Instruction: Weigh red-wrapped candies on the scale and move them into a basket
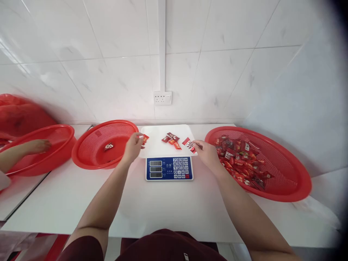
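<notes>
A digital scale (169, 168) with a white weighing tray (156, 146) stands mid-table; three red wrapped candies (172, 140) lie on the tray. My left hand (133, 146) pinches one red candy (145, 138) at the tray's left edge. My right hand (208, 152) holds a red-and-white candy packet (189, 144) over the tray's right edge. To the right, a red basket (285, 188) is heaped with several red candies (240, 159). On the left, another red basket (92, 148) holds one candy (108, 146).
A third red basket (58, 139) sits on the neighbouring table at far left, with another person's hand (36, 146) inside it. A red plastic bag (16, 114) lies behind it. A wall socket (162, 98) is on the tiled wall.
</notes>
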Demonstrator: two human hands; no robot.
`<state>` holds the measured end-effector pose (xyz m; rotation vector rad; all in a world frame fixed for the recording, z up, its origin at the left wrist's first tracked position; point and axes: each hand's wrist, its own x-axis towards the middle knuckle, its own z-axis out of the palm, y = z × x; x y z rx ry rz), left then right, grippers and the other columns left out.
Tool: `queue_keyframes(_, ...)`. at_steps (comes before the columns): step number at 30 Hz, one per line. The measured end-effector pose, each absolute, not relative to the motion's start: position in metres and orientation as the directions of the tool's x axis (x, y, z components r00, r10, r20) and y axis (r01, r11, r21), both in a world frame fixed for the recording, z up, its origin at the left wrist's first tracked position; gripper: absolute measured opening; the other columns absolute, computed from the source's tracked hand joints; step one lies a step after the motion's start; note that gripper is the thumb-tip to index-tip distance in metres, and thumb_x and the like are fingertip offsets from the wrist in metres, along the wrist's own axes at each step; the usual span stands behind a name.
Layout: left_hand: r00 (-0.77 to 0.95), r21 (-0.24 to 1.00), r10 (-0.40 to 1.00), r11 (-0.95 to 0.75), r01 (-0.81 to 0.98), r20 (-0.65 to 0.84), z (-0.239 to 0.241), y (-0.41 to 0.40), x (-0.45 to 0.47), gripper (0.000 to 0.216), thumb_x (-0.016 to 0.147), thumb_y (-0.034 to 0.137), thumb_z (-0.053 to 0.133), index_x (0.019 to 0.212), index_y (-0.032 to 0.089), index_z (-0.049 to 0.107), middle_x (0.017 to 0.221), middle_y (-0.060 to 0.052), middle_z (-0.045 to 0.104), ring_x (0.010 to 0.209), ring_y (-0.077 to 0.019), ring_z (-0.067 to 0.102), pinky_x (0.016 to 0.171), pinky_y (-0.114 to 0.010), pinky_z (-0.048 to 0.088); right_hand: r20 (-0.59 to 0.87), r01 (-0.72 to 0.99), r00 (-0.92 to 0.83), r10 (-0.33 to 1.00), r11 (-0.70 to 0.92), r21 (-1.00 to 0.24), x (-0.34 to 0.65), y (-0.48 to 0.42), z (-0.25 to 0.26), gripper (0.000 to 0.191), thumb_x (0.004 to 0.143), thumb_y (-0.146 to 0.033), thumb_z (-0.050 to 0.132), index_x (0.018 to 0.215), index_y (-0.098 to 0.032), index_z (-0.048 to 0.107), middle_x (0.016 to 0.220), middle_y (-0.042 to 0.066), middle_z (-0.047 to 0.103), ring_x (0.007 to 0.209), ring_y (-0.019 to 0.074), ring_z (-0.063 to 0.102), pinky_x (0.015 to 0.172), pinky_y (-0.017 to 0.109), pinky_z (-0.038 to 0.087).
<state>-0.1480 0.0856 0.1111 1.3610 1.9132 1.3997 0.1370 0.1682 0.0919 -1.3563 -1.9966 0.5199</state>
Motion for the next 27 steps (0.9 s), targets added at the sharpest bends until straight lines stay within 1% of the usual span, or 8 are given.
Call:
queue_keyframes(3,-0.545,0.697,0.769,0.187,0.693,0.335,0.116,0.065,-0.189,0.027,0.084,0.034,0.044,0.105,0.020,0.053,0.084,-0.004,0.066,0.073,-0.0185,0.061,0.067,-0.032,0.048,0.295,0.651,-0.242,0.924,0.380,-0.657,0.136,0.167,0.091,0.028,0.081,-0.023,0.046,0.100,-0.020,0.066,0.098,0.005,0.070,0.088,0.0205,0.064,0.078,0.032,0.047)
queue_keyframes(8,-0.457,0.404,0.774,0.285,0.869,0.438,0.106,0.043,-0.215,0.024,0.084,0.027,0.044,0.101,0.019,0.058,0.099,-0.010,0.064,0.093,-0.0265,0.057,0.075,-0.038,0.046,0.282,0.602,-0.211,0.936,0.352,-0.717,0.130,0.167,0.089,0.027,0.080,-0.027,0.049,0.098,-0.020,0.067,0.094,0.005,0.071,0.085,0.0202,0.064,0.078,0.032,0.049)
queue_keyframes(11,-0.291,0.295,0.743,0.132,0.946,0.603,0.089,0.028,-0.196,0.021,0.085,0.025,0.043,0.097,0.018,0.059,0.100,-0.011,0.063,0.098,-0.0258,0.055,0.082,-0.039,0.044,0.274,0.562,-0.212,0.938,0.346,-0.751,0.122,0.169,0.091,0.026,0.079,-0.027,0.050,0.097,-0.020,0.067,0.092,0.004,0.071,0.083,0.0198,0.064,0.079,0.033,0.049)
queue_keyframes(14,-0.139,0.279,0.720,-0.079,0.957,0.680,0.066,0.009,-0.157,0.018,0.086,0.021,0.042,0.089,0.019,0.059,0.087,-0.008,0.065,0.086,-0.0211,0.058,0.080,-0.036,0.045,0.216,0.480,-0.256,0.942,0.318,-0.818,0.100,0.168,0.099,0.024,0.079,-0.026,0.051,0.095,-0.019,0.068,0.088,0.004,0.071,0.075,0.0188,0.065,0.075,0.035,0.051)
queue_keyframes(17,0.057,0.316,0.784,-0.314,0.895,0.618,0.045,-0.007,-0.113,0.017,0.085,0.018,0.043,0.091,0.020,0.059,0.082,-0.007,0.066,0.081,-0.0183,0.058,0.076,-0.032,0.047,0.096,0.249,-0.393,0.915,0.206,-0.946,0.063,0.162,0.115,0.024,0.081,-0.023,0.052,0.098,-0.016,0.066,0.096,0.007,0.068,0.072,0.0171,0.065,0.071,0.034,0.054)
queue_keyframes(21,0.345,0.337,0.824,-0.514,0.789,0.450,0.023,-0.018,-0.069,0.024,0.086,0.017,0.038,0.098,0.019,0.058,0.082,-0.008,0.066,0.081,-0.0185,0.059,0.072,-0.032,0.048,0.179,-0.016,-0.618,0.766,0.215,-0.976,0.026,0.162,0.137,0.045,0.084,-0.031,0.051,0.128,-0.025,0.043,0.130,0.007,0.050,0.102,0.0171,0.057,0.083,0.034,0.051)
queue_keyframes(24,0.491,0.342,0.805,-0.588,0.733,0.332,0.011,-0.025,-0.055,0.026,0.086,0.017,0.035,0.098,0.017,0.058,0.076,-0.008,0.064,0.073,-0.0175,0.059,0.066,-0.030,0.047,0.193,0.262,-0.618,0.762,0.431,-0.864,0.030,0.174,0.137,0.046,0.084,-0.034,0.052,0.128,-0.026,0.043,0.130,0.007,0.048,0.105,0.0182,0.054,0.087,0.034,0.046)
queue_keyframes(27,0.555,0.381,0.785,-0.619,0.687,0.274,0.001,-0.031,-0.051,0.025,0.086,0.017,0.036,0.096,0.017,0.059,0.074,-0.007,0.064,0.070,-0.0168,0.059,0.066,-0.029,0.047,0.102,0.650,-0.533,0.840,0.484,-0.586,0.050,0.185,0.121,0.034,0.080,-0.033,0.057,0.111,-0.020,0.056,0.115,0.010,0.056,0.102,0.0224,0.054,0.086,0.034,0.042)
